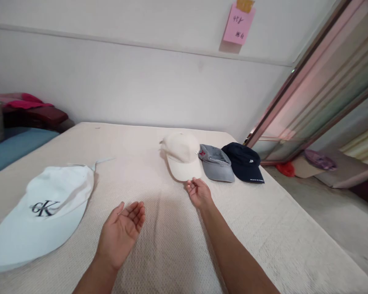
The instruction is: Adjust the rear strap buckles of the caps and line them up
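Note:
My right hand [198, 192] pinches the front edge of the brim of a cream baseball cap [181, 152]. That cap rests on the cloth-covered surface [171, 237], its brim toward me. Beside it on the right sits a grey cap [217, 164] with a small red mark, and past that a navy cap [243, 161] with white lettering on its brim. Palm up and holding nothing, my left hand [122, 228] hovers with fingers apart over the cloth. Left of it lies a white cap [53, 212] with black "CK" letters, its strap trailing behind.
A white wall [135, 81] backs the surface, with a pink note [239, 24] taped to it. At the left are a blue surface [21, 145] and a bright pink cloth [29, 101]. Past the right edge stand a framed glass panel [313, 81] and a bin [306, 165] on the floor.

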{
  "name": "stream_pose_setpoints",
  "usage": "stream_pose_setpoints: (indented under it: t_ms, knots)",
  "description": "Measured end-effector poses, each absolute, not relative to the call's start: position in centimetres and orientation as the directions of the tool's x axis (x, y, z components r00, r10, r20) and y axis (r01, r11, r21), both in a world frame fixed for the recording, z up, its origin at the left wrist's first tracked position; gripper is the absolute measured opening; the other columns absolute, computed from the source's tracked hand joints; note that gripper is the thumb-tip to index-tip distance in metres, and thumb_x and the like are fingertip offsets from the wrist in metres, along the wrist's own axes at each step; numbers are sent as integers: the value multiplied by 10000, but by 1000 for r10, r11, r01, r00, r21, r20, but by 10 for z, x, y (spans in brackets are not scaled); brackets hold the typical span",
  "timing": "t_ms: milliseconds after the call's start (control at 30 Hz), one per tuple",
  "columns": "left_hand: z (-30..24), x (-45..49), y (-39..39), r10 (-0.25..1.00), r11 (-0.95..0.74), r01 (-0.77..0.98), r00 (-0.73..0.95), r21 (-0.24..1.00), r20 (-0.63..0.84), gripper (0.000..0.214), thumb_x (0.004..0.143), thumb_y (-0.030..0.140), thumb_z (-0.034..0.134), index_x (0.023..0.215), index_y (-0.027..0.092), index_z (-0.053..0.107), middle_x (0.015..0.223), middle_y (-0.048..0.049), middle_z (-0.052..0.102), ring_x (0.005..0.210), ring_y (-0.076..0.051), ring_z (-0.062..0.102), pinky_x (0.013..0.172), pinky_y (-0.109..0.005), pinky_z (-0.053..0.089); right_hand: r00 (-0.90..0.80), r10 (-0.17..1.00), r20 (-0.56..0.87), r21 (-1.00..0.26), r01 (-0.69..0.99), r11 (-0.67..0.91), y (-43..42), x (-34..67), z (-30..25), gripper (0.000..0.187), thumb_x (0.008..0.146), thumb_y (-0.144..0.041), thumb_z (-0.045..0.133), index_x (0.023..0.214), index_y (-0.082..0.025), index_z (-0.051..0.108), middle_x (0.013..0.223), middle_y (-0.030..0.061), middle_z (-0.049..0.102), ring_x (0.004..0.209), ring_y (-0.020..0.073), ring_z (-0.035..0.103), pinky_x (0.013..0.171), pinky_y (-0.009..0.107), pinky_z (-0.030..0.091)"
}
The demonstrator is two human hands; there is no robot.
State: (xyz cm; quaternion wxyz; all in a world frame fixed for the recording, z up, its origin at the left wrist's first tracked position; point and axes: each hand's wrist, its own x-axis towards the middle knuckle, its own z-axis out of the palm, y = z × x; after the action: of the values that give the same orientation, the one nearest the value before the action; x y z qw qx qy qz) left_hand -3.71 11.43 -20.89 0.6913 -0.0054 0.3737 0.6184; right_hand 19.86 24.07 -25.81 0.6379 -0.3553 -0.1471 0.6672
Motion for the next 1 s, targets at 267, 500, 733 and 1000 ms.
stream_pose_setpoints:
  t_ms: [267,500,733,1000]
  knots:
    - [-220,-34,111,806,310,-859,10,408,-592,167,863,148,481,785,83,613,752,-82,619,597,-128,613,529,-234,541,125,924,-360,-722,-665,-192,246,203,-270,130,761,-122,624,739,-171,506,658,57,672,626,148,653,556,236,540]
    - [-217,-39,107,796,266,-878,-33,397,-605,136,838,126,505,731,98,585,678,-42,593,511,-91,564,454,-190,485,52,918,-393,-690,-677,-256,249,203,-264,191,828,-170,559,675,-184,445,486,-34,518,411,65,468,382,164,389]
    - [-219,-49,107,728,114,-915,-188,387,-660,113,804,81,516,709,106,573,659,-46,604,477,-90,554,409,-181,452,1,908,-418,-701,-637,-322,252,202,-265,192,780,-139,598,653,-179,459,526,-23,507,405,58,417,342,171,329]
    - [-225,-98,94,590,-180,-872,-466,455,-660,186,766,-1,445,669,137,525,610,-2,577,427,-51,513,381,-136,406,-51,920,-387,-758,-551,-349,229,182,-263,137,704,-159,643,648,-163,518,530,-2,502,440,81,432,364,193,349]
